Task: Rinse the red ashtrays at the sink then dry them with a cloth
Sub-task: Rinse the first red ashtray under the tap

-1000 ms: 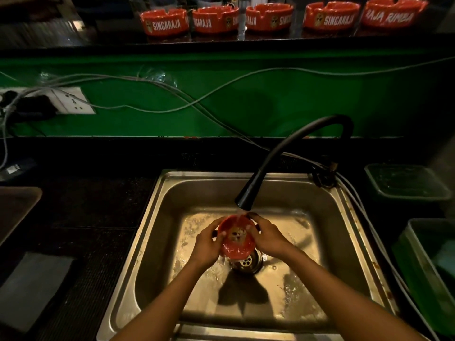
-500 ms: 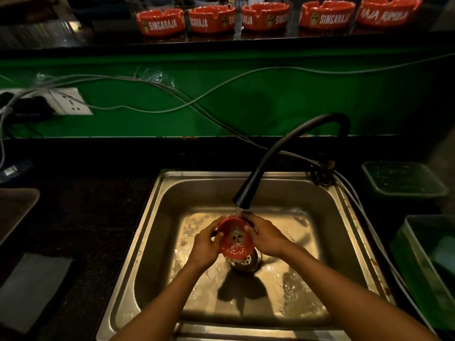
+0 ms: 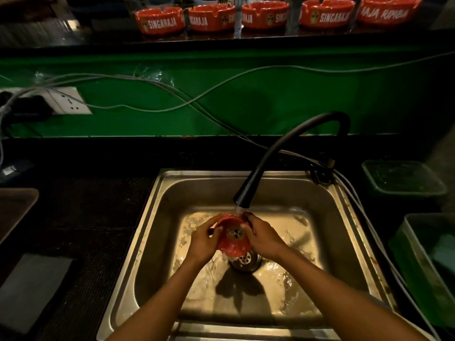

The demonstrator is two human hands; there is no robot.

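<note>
A red ashtray (image 3: 232, 236) is held tilted over the drain of the steel sink (image 3: 157, 200), its inside facing me. My left hand (image 3: 203, 239) grips its left rim and my right hand (image 3: 262, 238) grips its right rim. Water runs from the black faucet (image 3: 278, 153) onto the ashtray's top edge. Several more red ashtrays (image 3: 264, 14) stand in a row on the dark shelf above the green wall. A grey cloth (image 3: 29, 289) lies flat on the dark counter at the lower left.
Grey cables (image 3: 197, 99) hang across the green wall from a white socket (image 3: 66, 102) at the left. Green plastic tubs (image 3: 403, 178) stand to the right of the sink. A dark tray (image 3: 14, 207) sits at the left edge.
Both hands have turned the ashtray a little under the stream, and the view has shifted slightly. The hands stay over the drain.
</note>
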